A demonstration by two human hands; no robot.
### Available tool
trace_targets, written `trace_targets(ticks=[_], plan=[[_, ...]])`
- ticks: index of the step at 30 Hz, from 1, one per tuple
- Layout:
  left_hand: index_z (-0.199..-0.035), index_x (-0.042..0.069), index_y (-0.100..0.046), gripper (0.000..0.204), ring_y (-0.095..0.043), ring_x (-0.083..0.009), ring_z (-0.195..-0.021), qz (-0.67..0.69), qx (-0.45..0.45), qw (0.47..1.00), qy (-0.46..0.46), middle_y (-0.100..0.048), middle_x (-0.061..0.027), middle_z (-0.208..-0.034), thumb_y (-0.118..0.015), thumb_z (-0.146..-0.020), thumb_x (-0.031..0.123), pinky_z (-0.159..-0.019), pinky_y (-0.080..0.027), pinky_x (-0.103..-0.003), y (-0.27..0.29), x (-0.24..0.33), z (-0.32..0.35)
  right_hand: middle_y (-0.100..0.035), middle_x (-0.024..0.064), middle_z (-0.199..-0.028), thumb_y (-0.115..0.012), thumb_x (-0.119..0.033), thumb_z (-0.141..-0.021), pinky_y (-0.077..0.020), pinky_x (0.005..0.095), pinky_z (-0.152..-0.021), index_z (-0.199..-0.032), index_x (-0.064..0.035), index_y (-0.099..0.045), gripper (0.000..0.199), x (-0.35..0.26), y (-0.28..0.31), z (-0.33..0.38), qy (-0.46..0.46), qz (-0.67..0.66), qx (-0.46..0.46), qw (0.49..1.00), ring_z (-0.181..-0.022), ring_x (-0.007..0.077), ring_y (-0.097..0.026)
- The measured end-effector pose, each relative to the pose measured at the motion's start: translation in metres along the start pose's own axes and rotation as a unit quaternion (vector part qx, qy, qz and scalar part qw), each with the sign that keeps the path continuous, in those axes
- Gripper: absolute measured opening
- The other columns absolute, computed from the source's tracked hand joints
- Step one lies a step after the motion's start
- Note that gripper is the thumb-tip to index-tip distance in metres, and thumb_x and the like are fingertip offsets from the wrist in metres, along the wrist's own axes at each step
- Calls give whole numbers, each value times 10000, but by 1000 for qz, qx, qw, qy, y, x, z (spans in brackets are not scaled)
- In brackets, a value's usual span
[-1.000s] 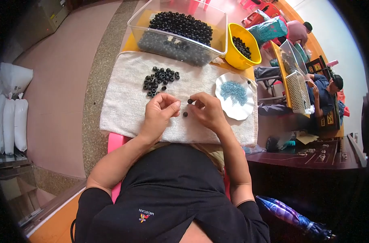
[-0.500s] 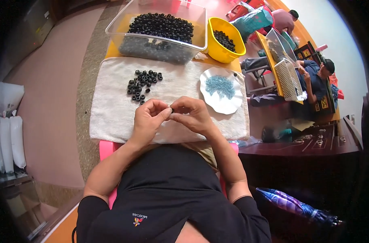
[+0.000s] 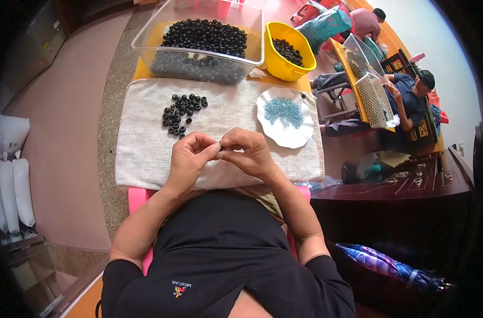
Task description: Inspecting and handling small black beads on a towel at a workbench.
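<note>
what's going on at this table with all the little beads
A person has both hands together over a white towel, the left hand and right hand pinching something tiny between the fingertips, too small to make out. A loose pile of black beads lies on the towel, beside a white plate of small blue pieces.

Black beads [image 3: 182, 112] lie on my white towel [image 3: 146, 148], left of a white plate [image 3: 297, 139] of pale blue bits [image 3: 284, 111]. Behind the towel, a yellow bowl [image 3: 276, 64] and clear tub [image 3: 199, 50] hold more black beads.
</note>
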State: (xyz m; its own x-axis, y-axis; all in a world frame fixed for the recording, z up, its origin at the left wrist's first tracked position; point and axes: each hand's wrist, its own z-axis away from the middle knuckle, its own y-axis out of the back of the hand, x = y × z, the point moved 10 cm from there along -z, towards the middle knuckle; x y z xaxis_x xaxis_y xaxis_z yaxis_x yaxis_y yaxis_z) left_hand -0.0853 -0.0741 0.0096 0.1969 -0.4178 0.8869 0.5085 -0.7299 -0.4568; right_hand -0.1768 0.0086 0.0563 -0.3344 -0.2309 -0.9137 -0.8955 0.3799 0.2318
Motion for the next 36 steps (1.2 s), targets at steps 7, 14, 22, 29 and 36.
trace_targets(ticks=[7, 14, 22, 29, 36], plan=[[-919, 6, -607, 94, -631, -85, -750, -13, 5, 1000, -14, -673, -49, -834, -681, -892, 56, -685, -503, -217, 1, 3, 2, -632, 92, -938, -699, 80, -823, -548, 254, -700, -967, 26, -622, 172, -2, 0, 1, 9, -34, -3, 999, -835, 149, -650], [-914, 8, -605, 99, -634, -85, -752, -5, 0, 1000, -10, -671, -48, -835, -686, -891, 59, -693, -508, -216, -1, 1, 1, -624, 79, -913, -716, 75, -809, -537, 244, -680, -912, 22, -624, 148, 2, 0, 0, -14, -30, -1, 999, -830, 134, -642], [-916, 0, -634, 86, -627, -66, -764, -44, 5, 998, -46, -674, -28, -850, -692, -886, 55, -689, -504, -206, 3, 3, -1, -618, 58, -892, -749, 65, -781, -507, 220, -644, -870, 4, -630, 160, 1, 2, 0, 0, 7, 19, 1000, -787, 97, -599], [-949, -19, -670, 110, -644, -95, -769, -63, 13, 997, -33, -694, -62, -838, -694, -882, 65, -718, -521, -225, 4, 5, 0, -627, 73, -898, -696, 82, -821, -518, 241, -685, -894, 11, -636, 118, -4, 0, 0, -7, -3, 7, 1000, -817, 118, -624], [-954, -23, -675, 122, -650, -101, -767, -89, -7, 995, -36, -701, -63, -846, -693, -885, 76, -713, -521, -224, 1, 5, -1, -639, 87, -940, -629, 86, -875, -524, 273, -792, -956, 66, -623, 84, 9, -1, 3, -80, -121, -13, 989, -884, 152, -643]])
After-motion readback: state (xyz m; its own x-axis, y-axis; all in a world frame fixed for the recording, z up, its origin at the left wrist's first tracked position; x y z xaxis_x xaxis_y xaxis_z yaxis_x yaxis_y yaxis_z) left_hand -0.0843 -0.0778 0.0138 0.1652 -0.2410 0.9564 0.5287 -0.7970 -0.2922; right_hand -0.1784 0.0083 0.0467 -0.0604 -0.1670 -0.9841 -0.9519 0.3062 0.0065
